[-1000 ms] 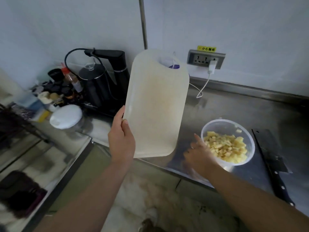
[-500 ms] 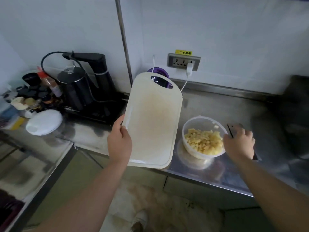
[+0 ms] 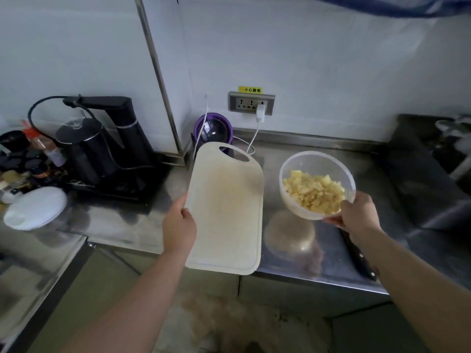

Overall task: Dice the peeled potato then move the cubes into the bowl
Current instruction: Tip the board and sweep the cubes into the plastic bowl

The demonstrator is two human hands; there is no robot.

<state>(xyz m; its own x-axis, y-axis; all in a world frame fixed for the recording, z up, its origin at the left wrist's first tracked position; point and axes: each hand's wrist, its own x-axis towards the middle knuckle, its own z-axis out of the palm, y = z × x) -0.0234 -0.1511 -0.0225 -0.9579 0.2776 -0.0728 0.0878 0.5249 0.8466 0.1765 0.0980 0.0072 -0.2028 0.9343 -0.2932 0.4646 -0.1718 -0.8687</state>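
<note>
Dim and flat, greyish cast. Brightest on the wall (image 3: pixel 331 59); murky at the left edge and far right. Dull sheen on the steel counter (image 3: pixel 369 169), with a smeared reflection under the bowl (image 3: pixel 317 152). Bent hard at the edges by the wide lens. Soft throughout, blurriest on the floor (image 3: pixel 242 322).

The left hand (image 3: pixel 178 222) grips the left edge of the cutting board (image 3: pixel 226 212), whose near end overhangs the steel surface (image 3: pixel 331 250). At the board's 3 o'clock, the right hand (image 3: pixel 356 212) holds the clear bowl (image 3: pixel 316 159) of potato cubes (image 3: pixel 314 191) by its near rim. A knife (image 3: pixel 359 258) lies at the bowl's 5 o'clock, and a black kettle (image 3: pixel 84 146) stands at the board's 10 o'clock.
</note>
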